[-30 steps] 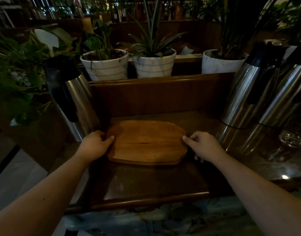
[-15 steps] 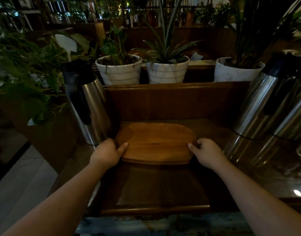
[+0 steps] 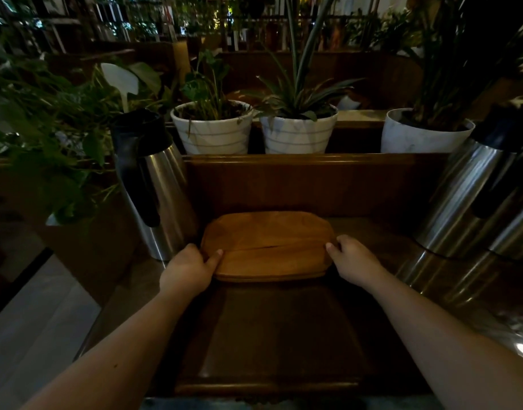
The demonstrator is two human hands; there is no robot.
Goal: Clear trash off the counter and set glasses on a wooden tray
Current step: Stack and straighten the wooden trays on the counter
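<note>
A light wooden tray (image 3: 266, 244), oval with rounded corners, lies flat on the dark counter (image 3: 269, 329) close to the wooden back wall. My left hand (image 3: 189, 270) grips its left edge, thumb on top. My right hand (image 3: 353, 261) holds its right edge the same way. Nothing stands on the tray. No glasses or trash show in this dim view.
A steel thermos jug (image 3: 156, 187) with a black handle stands just left of the tray. Two more steel jugs (image 3: 473, 196) crowd the right side. Three white plant pots (image 3: 212, 128) sit on the ledge behind. Leafy plants (image 3: 47, 137) hang at the left.
Both hands kept their hold on the tray's ends and slid it a little farther back toward the wall. The view tilted up and drew closer.
</note>
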